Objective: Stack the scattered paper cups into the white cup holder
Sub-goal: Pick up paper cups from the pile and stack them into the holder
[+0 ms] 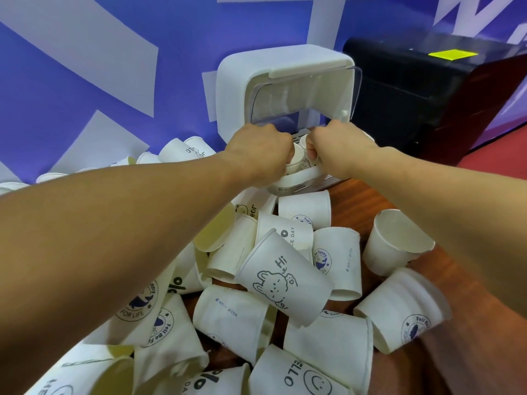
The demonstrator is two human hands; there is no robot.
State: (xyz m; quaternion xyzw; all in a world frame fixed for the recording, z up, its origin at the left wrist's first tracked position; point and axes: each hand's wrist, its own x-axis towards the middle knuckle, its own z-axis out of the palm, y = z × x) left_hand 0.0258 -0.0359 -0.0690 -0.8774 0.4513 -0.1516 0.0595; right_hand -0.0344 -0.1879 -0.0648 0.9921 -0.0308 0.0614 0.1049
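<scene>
The white cup holder [236,81] stands against the blue wall with its clear lid [302,95] raised. Both my hands reach into its mouth. My left hand [259,151] is closed around a short stack of paper cups [296,163] at the holder's front. My right hand [333,149] grips another cup [303,141] just right of that stack, inside the opening. The fingers hide most of both. Several loose white printed paper cups, such as the one with a bear drawing [282,277], lie heaped on the wooden table [356,201] below my arms.
A black box-shaped machine [427,89] with a yellow sticker stands right of the holder. More cups [182,151] lie piled along the wall to the left. An upright cup [396,240] stands at the right under my right forearm. A red surface [499,149] lies beyond the table.
</scene>
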